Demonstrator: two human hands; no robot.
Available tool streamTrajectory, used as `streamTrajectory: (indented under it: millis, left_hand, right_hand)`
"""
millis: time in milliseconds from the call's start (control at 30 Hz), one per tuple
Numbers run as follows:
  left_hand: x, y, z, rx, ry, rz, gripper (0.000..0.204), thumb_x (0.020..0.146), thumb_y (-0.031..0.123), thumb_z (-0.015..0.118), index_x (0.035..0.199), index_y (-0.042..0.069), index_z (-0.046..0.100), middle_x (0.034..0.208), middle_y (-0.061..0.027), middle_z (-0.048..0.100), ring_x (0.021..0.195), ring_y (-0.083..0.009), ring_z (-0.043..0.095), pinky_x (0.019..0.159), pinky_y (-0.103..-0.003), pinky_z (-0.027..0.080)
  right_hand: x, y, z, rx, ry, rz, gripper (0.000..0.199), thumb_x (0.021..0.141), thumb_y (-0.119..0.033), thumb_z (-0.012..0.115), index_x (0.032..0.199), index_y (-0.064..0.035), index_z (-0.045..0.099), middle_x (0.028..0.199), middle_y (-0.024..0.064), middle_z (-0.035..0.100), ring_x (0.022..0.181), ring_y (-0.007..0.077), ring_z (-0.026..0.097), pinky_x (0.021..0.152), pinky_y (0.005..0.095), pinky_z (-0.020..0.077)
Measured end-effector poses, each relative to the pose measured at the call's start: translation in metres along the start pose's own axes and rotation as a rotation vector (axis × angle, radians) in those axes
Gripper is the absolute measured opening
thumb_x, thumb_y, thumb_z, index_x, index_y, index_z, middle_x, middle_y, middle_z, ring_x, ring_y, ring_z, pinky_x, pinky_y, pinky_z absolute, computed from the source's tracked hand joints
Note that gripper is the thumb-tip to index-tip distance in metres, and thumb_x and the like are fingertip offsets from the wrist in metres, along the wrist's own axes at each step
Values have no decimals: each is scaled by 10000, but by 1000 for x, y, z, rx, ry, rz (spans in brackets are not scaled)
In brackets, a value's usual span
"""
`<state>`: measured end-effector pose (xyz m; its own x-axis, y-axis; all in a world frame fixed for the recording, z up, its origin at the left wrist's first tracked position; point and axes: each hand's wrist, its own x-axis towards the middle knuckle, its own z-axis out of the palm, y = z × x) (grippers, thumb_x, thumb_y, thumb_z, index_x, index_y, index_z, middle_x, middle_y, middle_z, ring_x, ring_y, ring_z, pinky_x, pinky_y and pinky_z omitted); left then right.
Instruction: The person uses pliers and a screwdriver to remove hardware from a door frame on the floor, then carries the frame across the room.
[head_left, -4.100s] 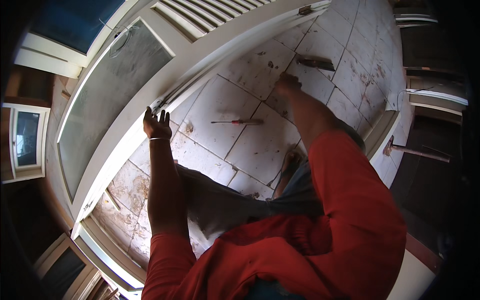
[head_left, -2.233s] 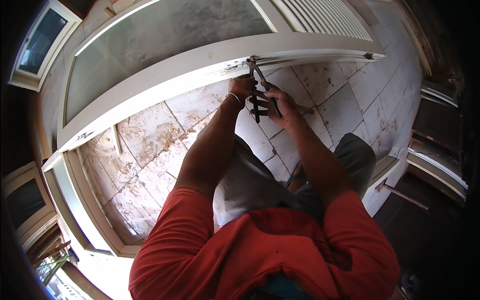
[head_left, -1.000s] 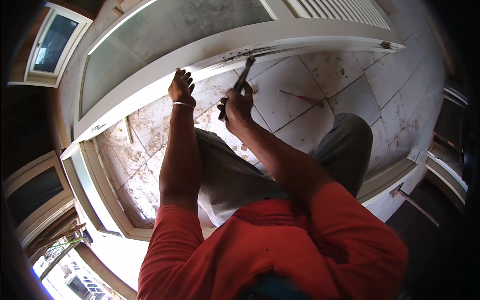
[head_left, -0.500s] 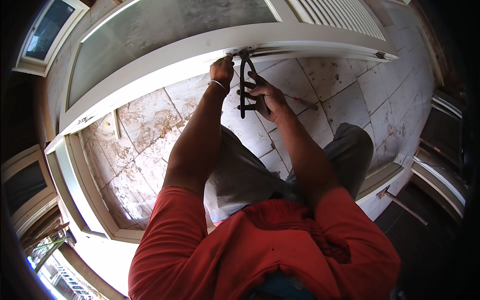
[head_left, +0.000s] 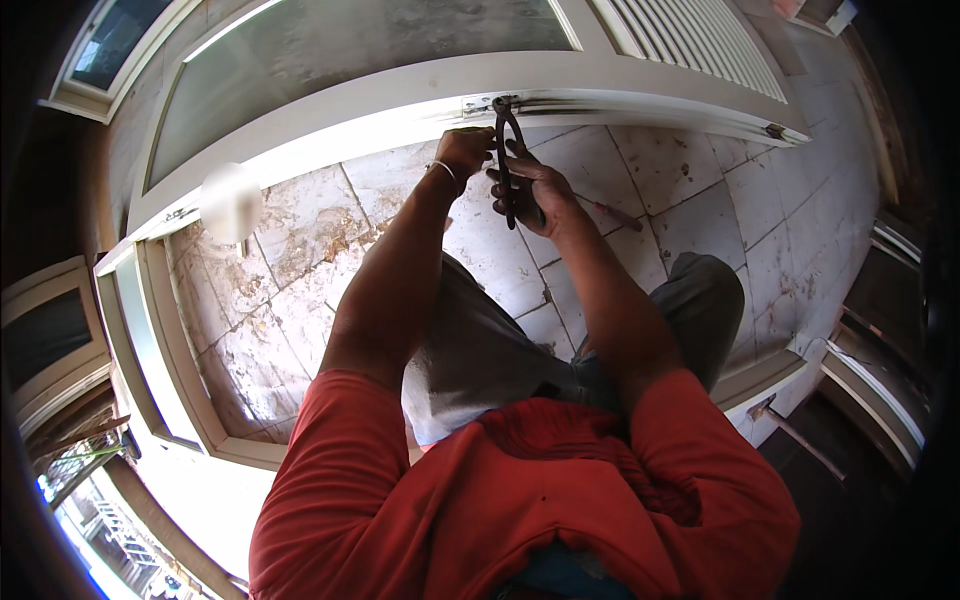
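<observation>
A pair of dark long-handled pincers [head_left: 506, 165] has its head against a metal plate in the edge of a white door [head_left: 400, 98]. My right hand [head_left: 540, 192] holds the pincers by the handles, its fingers spread across them. The handles stand somewhat apart. Just left of the pincers, close below the door edge, is my left hand [head_left: 463, 155], wearing a pale wristband. Its fingers are curled in near the upper part of one handle; what they hold, if anything, is hidden. Dark marks run along the door edge to the right of the pincers' head.
A screwdriver-like tool with a reddish handle [head_left: 622, 216] lies on the dirty tiled floor [head_left: 690, 215] right of my right hand. White frame pieces [head_left: 215, 415] stand at the left. My knees are bent under my arms. The door has a glass panel [head_left: 370, 60] and louvres [head_left: 690, 45].
My left hand has drawn back from the metal plate and sits lower, beside the pincers' handle. The pincers stay at the plate in my right hand, their handles closer together.
</observation>
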<state>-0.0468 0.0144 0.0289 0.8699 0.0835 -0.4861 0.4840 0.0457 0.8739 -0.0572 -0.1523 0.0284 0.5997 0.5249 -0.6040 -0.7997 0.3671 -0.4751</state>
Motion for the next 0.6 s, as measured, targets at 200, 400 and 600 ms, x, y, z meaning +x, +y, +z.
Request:
streamTrajectory:
  millis: [200, 400, 600]
  left_hand:
    - [7, -11, 3, 64, 79, -58, 336, 957, 307, 648, 1127, 21, 701, 941, -58, 716, 816, -159, 641, 693, -316, 493]
    - [-13, -1, 0, 54, 126, -49, 367, 948, 327, 662, 1086, -9, 708, 951, -87, 719, 809, -171, 637, 721, -308, 498]
    - [-2, -8, -33, -46, 346, 23, 348, 935, 279, 664, 1082, -34, 702, 935, -78, 697, 790, -154, 597, 747, -305, 495]
  right_hand:
    - [-1, -67, -15, -444, -100, 264, 231, 987, -259, 612, 1041, -55, 517, 795, 64, 588, 615, 132, 549, 572, 329, 510]
    - [-5, -142, -42, -768, -178, 394, 331, 946, -251, 666, 1203, -68, 568, 832, 89, 637, 620, 151, 592, 556, 332, 506]
    - [-1, -54, -32, -2013, 228, -597, 376, 959, -249, 599, 1287, -65, 573, 932, 182, 715, 752, 365, 699, 696, 452, 574]
